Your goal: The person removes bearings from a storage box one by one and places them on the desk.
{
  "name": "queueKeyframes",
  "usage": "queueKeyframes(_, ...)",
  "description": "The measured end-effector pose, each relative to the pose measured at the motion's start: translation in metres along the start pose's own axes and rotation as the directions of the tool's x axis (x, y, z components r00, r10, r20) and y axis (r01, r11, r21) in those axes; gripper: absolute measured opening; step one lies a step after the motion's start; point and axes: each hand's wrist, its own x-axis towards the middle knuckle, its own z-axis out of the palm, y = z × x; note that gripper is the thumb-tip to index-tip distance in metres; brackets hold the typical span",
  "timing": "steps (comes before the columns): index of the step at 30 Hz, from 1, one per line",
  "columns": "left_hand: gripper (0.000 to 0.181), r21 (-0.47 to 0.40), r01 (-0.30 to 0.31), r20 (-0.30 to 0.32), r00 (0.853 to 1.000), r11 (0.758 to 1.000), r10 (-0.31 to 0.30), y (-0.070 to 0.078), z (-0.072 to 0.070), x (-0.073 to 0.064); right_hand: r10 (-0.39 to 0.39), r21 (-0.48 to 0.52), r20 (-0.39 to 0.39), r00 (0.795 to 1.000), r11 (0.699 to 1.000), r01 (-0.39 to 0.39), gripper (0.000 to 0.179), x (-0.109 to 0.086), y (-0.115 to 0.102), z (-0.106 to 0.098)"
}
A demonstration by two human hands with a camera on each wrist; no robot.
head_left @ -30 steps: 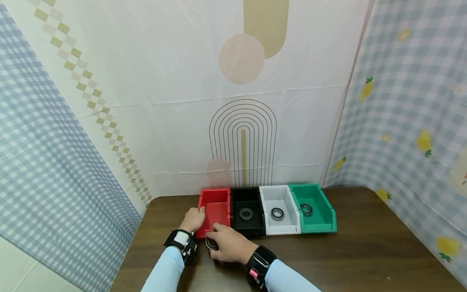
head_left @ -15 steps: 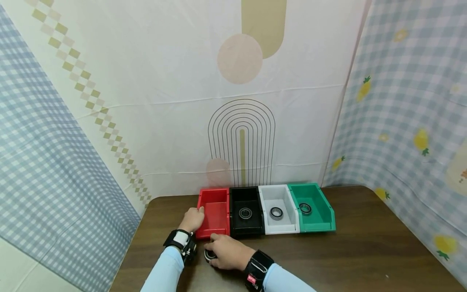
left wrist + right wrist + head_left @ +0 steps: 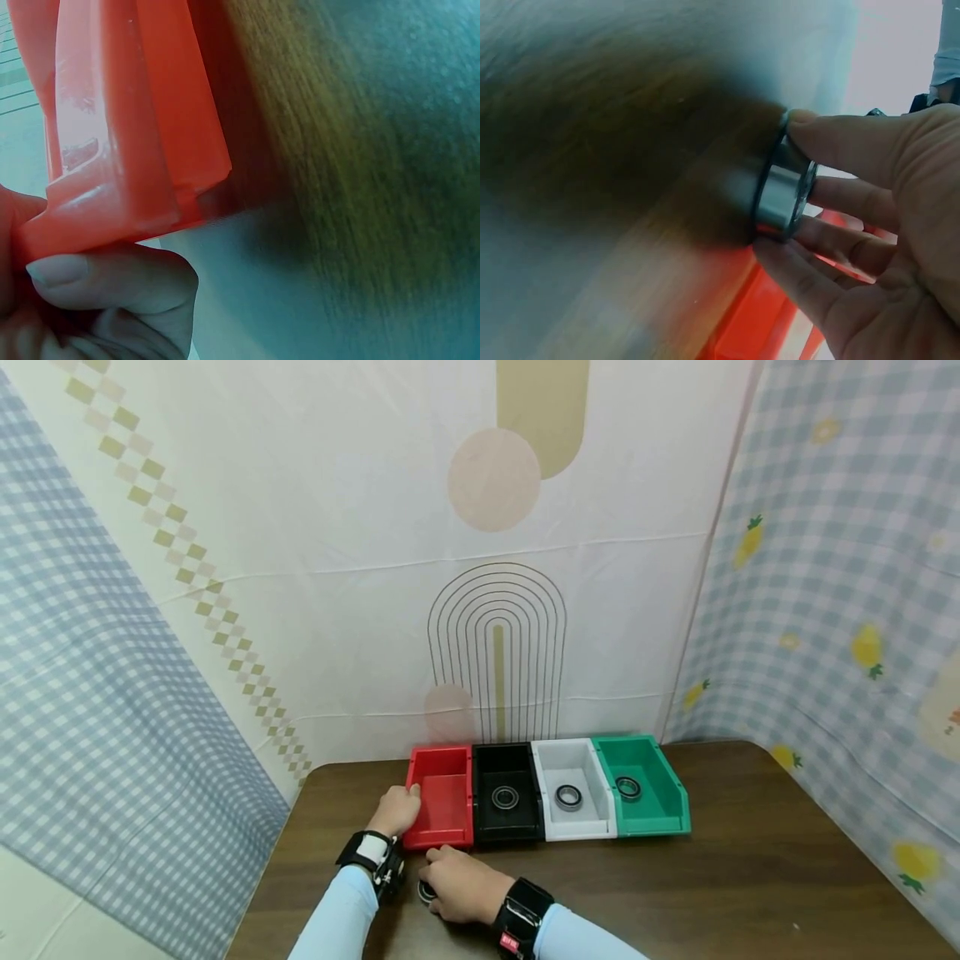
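Note:
My left hand (image 3: 395,811) grips the left wall of the red bin (image 3: 442,787), its thumb over the rim. The left wrist view has the red bin (image 3: 120,135) close up, pinched between thumb and fingers. In front of this bin, my right hand (image 3: 467,886) holds a ball bearing (image 3: 427,892) by its edge. In the right wrist view the bearing (image 3: 778,199) shows its shiny metal outer ring, with thumb and fingers around it, right at the brown tabletop. Nothing lies inside the red bin.
Right of the red bin stand a black bin (image 3: 506,762), a white bin (image 3: 558,760) and a green bin (image 3: 660,777), side by side. Each has one bearing inside. The brown table (image 3: 720,893) extends to the right, with a patterned cloth (image 3: 360,635) behind it.
My right hand has drawn back from the red bin's front edge toward me and slightly left, with the bearing in its fingers. The left hand has stayed on the bin.

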Motion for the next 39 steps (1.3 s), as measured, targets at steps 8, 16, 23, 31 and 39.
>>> queueKeyframes(8,0.05,-0.001,-0.019,0.034,0.999,1.0,0.019,-0.032,0.013,0.035,0.044,0.023,0.014,0.999,0.999,-0.044,0.03,0.0,-0.003,-0.002)
queueKeyframes(16,0.049,-0.009,-0.006,0.018,1.0,1.0,0.006,-0.045,0.021,0.05,0.068,0.048,0.026,0.997,0.996,-0.069,0.036,0.0,-0.003,-0.003)
queueKeyframes(23,0.048,0.002,-0.023,0.01,1.0,1.0,0.023,-0.025,0.012,0.028,0.076,0.059,0.037,0.996,0.995,-0.078,0.04,0.001,-0.001,-0.002)
queueKeyframes(31,0.047,0.013,-0.029,-0.023,0.999,0.999,0.029,-0.003,0.004,0.001,0.061,0.015,-0.006,0.998,0.998,-0.061,0.035,0.0,-0.003,0.001)
queueKeyframes(39,0.047,0.03,-0.045,-0.031,0.998,0.999,0.046,-0.009,0.005,0.009,0.073,0.006,-0.007,0.997,0.997,-0.073,0.035,0.002,-0.004,0.001)
